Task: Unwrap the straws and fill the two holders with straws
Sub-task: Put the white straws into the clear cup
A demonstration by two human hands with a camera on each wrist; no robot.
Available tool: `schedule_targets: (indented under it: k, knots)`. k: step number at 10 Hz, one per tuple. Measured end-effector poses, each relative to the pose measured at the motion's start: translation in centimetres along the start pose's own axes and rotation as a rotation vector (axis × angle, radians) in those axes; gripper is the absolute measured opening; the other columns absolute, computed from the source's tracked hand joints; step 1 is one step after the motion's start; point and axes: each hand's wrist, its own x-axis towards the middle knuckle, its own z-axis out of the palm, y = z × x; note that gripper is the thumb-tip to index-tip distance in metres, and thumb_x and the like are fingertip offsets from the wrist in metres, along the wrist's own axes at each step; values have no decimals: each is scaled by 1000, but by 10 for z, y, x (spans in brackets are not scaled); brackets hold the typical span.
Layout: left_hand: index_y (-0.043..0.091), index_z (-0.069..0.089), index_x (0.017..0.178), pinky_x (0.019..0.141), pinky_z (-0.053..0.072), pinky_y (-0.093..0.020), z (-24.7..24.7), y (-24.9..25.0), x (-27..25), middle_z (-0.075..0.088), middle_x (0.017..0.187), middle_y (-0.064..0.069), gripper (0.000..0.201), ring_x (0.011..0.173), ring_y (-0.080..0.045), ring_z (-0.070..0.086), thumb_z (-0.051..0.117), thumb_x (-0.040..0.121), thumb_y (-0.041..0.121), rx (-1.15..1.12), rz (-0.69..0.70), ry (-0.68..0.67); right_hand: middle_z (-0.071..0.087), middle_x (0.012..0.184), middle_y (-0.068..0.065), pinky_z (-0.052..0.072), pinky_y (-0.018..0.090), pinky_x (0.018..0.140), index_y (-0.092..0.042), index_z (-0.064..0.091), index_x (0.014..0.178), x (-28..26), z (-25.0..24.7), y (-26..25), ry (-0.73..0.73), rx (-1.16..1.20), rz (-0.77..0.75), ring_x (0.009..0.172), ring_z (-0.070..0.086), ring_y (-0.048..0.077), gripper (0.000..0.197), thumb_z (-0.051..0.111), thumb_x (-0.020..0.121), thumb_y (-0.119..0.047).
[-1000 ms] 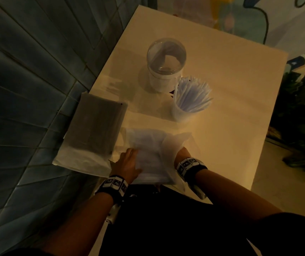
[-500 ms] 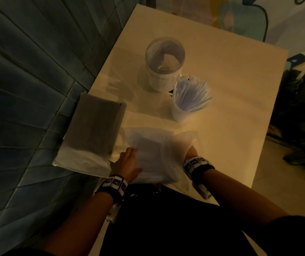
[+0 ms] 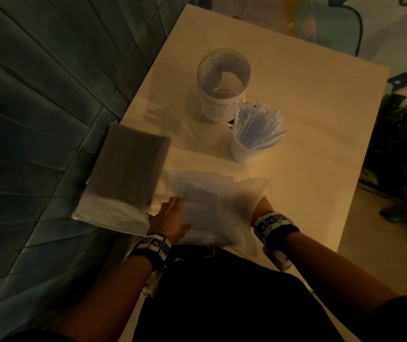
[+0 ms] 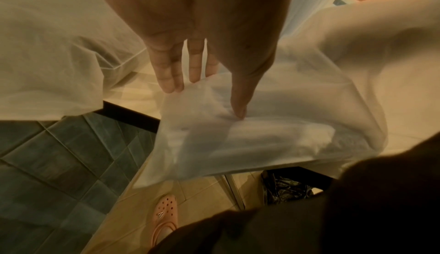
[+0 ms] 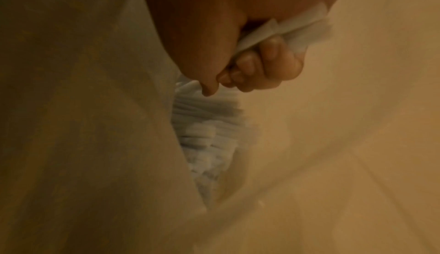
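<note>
A cloudy plastic bag [image 3: 212, 206] of paper-wrapped straws lies at the table's near edge. My left hand [image 3: 170, 215] holds its left edge, thumb [image 4: 238, 107] pressing on top and straight fingers [image 4: 171, 81] behind it. My right hand [image 5: 221, 81] is inside the bag, hidden in the head view past the wrist [image 3: 261, 206]. It grips a bunch of wrapped straws [image 5: 297, 30] above the loose pile [image 5: 204, 126]. A clear round holder [image 3: 223, 80] stands empty at the back. A white cup holder [image 3: 242, 151] beside it is packed with straws [image 3: 259, 129].
A second bag with a dark pack [image 3: 128, 166] lies at the table's [image 3: 321, 119] left edge, overhanging it. Dark tiled wall runs along the left. A black bin bag [image 4: 285, 188] and a pink clog [image 4: 164, 218] are on the floor below.
My right wrist has shifted right and slightly back, and the bag has spread out to the right around it. The left hand has stayed on the bag's left edge.
</note>
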Motion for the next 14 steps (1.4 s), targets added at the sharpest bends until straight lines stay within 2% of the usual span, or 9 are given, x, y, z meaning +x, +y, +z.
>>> schedule_targets:
  k: [1, 3, 5, 7, 9, 11, 12, 13, 14]
  knots:
    - [32, 29, 144, 103, 34, -65, 1, 1, 2, 29, 148, 8, 73, 135, -23, 37, 68, 84, 49, 20, -5, -1, 62, 110, 12, 46, 28, 82, -3, 59, 114, -16, -81, 3, -546, 543, 944, 101, 62, 34, 33, 56, 96, -31]
    - [30, 32, 142, 100, 39, -61, 2, 1, 4, 33, 146, 5, 70, 132, -25, 39, 66, 84, 49, 26, -13, 9, 67, 89, 2, 49, 36, 71, -20, 63, 92, -80, -107, 4, -513, 743, 805, 75, 60, 20, 34, 40, 102, -43]
    - [29, 29, 145, 104, 33, -66, 1, 4, 5, 30, 149, 6, 71, 135, -24, 37, 62, 86, 53, 30, -35, -9, 61, 70, 5, 41, 38, 59, -23, 58, 79, -161, -82, 6, -237, 869, 1079, 63, 58, 26, 26, 53, 99, -38]
    - [26, 31, 145, 103, 40, -54, -2, 8, 1, 34, 149, 2, 69, 133, -25, 42, 64, 87, 46, 22, -36, 7, 49, 63, 13, 35, 37, 56, -7, 58, 87, -211, -81, 9, 19, 1007, 1473, 55, 44, 28, 27, 54, 100, -30]
    - [24, 29, 149, 105, 43, -44, -23, 24, -6, 33, 153, 3, 84, 133, -21, 43, 69, 82, 55, -185, 80, 40, 52, 59, 4, 33, 27, 49, -23, 50, 71, -139, -144, -9, 242, 1102, 1210, 50, 44, 16, 28, 56, 98, -26]
    - [38, 46, 131, 111, 42, -42, -84, 77, -39, 57, 130, 20, 86, 123, 0, 52, 89, 57, 52, -1077, 433, -37, 51, 62, -8, 30, 20, 54, -24, 54, 76, -47, -177, -28, 292, 1017, 516, 54, 44, 5, 27, 52, 98, -38]
    - [21, 53, 125, 98, 51, -36, -111, 97, -45, 65, 126, 2, 82, 122, -17, 59, 90, 57, 49, -1422, 506, -88, 62, 73, -5, 38, 27, 59, -17, 63, 89, -12, -179, -36, 300, 944, 313, 61, 52, 9, 29, 49, 96, -40]
    - [20, 68, 87, 87, 54, -34, -125, 107, -47, 74, 92, -6, 33, 100, -25, 70, 81, 72, 46, -1584, 519, 41, 73, 96, 8, 53, 40, 69, -17, 66, 111, 17, -179, -41, 279, 895, 209, 82, 68, 28, 33, 49, 96, -40]
    - [23, 50, 51, 75, 53, -33, -141, 109, -47, 45, 46, 5, 47, 51, -13, 53, 59, 96, 38, -1741, 480, 149, 70, 87, 10, 50, 45, 66, -13, 64, 107, 36, -187, -43, 297, 901, 206, 72, 65, 31, 40, 46, 95, -46]
